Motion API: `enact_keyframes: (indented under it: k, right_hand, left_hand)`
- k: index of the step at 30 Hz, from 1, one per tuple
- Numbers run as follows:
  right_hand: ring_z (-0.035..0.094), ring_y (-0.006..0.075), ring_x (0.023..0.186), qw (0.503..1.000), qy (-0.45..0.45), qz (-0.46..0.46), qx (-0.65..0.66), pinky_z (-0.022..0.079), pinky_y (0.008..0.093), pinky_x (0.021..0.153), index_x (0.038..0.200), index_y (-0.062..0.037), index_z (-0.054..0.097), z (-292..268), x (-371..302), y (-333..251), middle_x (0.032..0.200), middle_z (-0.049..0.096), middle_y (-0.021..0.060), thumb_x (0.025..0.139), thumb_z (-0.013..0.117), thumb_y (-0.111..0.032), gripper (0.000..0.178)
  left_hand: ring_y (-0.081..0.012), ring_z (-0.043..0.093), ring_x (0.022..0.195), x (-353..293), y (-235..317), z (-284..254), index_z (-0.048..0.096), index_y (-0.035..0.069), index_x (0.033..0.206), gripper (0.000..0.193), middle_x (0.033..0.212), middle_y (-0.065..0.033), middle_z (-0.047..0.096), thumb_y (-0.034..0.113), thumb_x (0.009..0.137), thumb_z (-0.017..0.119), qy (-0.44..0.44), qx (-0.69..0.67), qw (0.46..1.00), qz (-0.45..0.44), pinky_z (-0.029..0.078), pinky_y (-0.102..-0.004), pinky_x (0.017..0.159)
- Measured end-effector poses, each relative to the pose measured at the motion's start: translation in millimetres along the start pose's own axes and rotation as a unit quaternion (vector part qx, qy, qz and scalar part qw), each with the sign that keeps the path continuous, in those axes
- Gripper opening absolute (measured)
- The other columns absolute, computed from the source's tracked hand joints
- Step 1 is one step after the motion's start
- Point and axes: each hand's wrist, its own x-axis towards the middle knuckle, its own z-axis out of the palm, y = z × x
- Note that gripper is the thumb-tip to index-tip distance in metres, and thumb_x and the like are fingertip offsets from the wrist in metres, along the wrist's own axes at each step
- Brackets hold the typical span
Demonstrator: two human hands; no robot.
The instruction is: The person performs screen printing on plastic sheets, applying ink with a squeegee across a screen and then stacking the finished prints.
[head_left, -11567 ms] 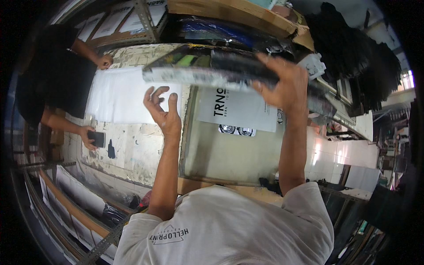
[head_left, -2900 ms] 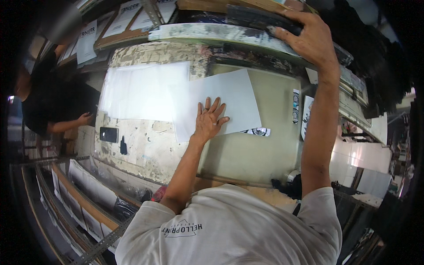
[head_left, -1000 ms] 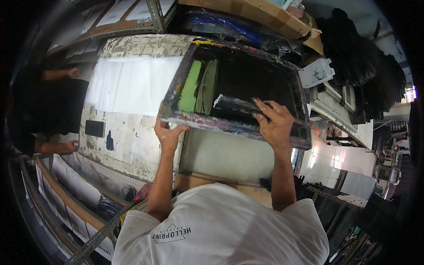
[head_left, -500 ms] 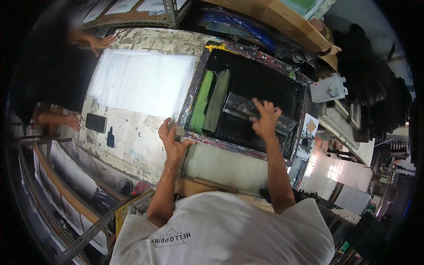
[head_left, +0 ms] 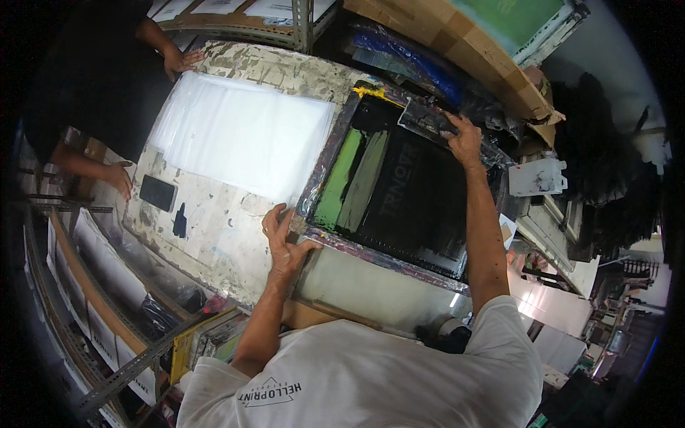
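A screen printing frame (head_left: 378,255) with ink-stained rails lies on the worktable. Its mesh (head_left: 421,207) is dark with black ink, and a bright green strip (head_left: 340,178) shows at the left side. My right hand (head_left: 465,139) is closed on a wide squeegee (head_left: 422,123), which sits tilted at the far end of the mesh, by the far rail. At the near left corner, my left hand (head_left: 283,246) grips the frame with thumb and fingers spread around that corner.
Left of the frame lies a stack of white translucent sheets (head_left: 242,135), with a dark phone (head_left: 158,192) nearer me. Another person's hands (head_left: 180,61) rest at the table's left edge. A white jug (head_left: 537,177) stands right; cardboard (head_left: 457,43) lies beyond.
My right hand and the squeegee have moved from mid-mesh to the far end of the frame. My left hand keeps to the same corner.
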Motion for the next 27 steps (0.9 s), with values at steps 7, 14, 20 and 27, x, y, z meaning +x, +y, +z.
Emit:
enact_keyframes:
  k: [7,14,20,27]
  right_hand:
    - [0.066,0.0365,0.104,0.998,0.000,-0.041,-0.045,0.049,0.0484,0.090,0.129,-0.0217,0.066,-5.5,-48.3,-28.2,0.115,0.069,0.0201,0.080,0.073,-0.009,0.051]
    - [0.066,0.0374,0.088,0.997,0.004,-0.049,-0.061,0.048,0.0466,0.075,0.130,-0.0252,0.066,-47.9,-165.7,-117.2,0.098,0.068,0.0232,0.083,0.068,-0.011,0.050]
    - [0.062,0.0317,0.078,0.998,0.029,-0.047,-0.020,0.047,0.0415,0.070,0.125,-0.0202,0.071,-123.2,-226.5,-188.7,0.092,0.066,0.0177,0.073,0.073,-0.020,0.052]
    - [0.061,0.0291,0.076,0.966,0.184,-0.150,-0.102,0.048,0.0404,0.069,0.122,-0.0189,0.073,-185.2,-162.4,-186.9,0.089,0.062,0.0115,0.060,0.083,-0.049,0.070]
  left_hand:
    - [-0.0334,0.042,0.124,-12.3,-10.5,8.9,0.057,0.006,0.139,0.104,0.129,-0.0136,0.054,0.036,0.048,0.098,-0.004,-0.038,0.998,-0.054,0.038,-0.0446,0.107]
    - [-0.0312,0.045,0.121,-8.8,-4.2,12.7,0.055,0.004,0.140,0.099,0.127,-0.0127,0.055,0.021,0.052,0.098,0.031,-0.124,0.991,-0.035,0.039,-0.0431,0.106]
    - [-0.0298,0.050,0.121,20.5,53.8,-14.6,0.054,0.002,0.140,0.088,0.127,-0.0126,0.055,0.009,0.060,0.092,0.060,-0.154,0.986,-0.034,0.039,-0.0407,0.107]
    - [-0.0238,0.049,0.119,82.7,126.6,-15.1,0.036,0.005,0.149,0.083,0.125,-0.0109,0.053,0.003,0.078,0.080,0.139,-0.316,0.938,0.015,0.032,-0.0391,0.111]
